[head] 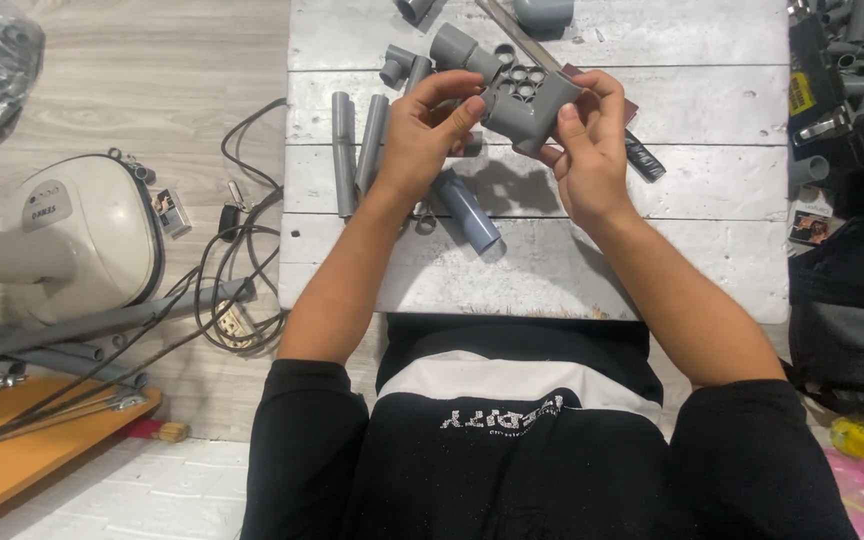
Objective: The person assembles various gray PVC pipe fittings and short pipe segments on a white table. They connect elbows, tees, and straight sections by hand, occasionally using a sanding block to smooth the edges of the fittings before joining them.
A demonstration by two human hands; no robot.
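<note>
Your left hand [422,135] pinches the grey pipe fitting [517,100] at its 9 o'clock | your right hand [587,150] grips its 3 o'clock (above the white table [652,250]) | loose pipe [467,212] at 6 o'clock.

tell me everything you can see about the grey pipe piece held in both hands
The grey pipe assembly looks like matte plastic: a blocky body with short round sockets, several open holes showing on top, and a stub fitting jutting up-left. It is held tilted above the white plank table. The left hand grips its left side, the right hand its right.
</note>
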